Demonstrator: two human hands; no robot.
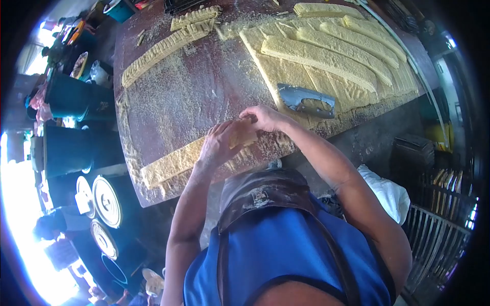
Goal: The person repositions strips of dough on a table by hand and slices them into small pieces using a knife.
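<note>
A long floury strip of folded dough (173, 163) lies along the near edge of the table. My left hand (220, 142) is laid across it, its fingers held together over the top near the strip's right end. Just to the right, my right hand (263, 118) is curled with thumb and fingers pinched at that end of the dough. The two hands almost meet, and the fingertips are partly hidden. Beyond my right hand, a grey-blue cutter blade with a grip opening (306, 100) rests on the edge of a wide dough sheet (273, 71).
Several thick folded dough strips (319, 60) lie on the sheet at the right. Another, sliced crosswise (166, 53), is at the far left of the flour-dusted table (204, 97). Dark green bins (76, 97) and round lids (107, 201) are left; a white sack (385, 194) is right.
</note>
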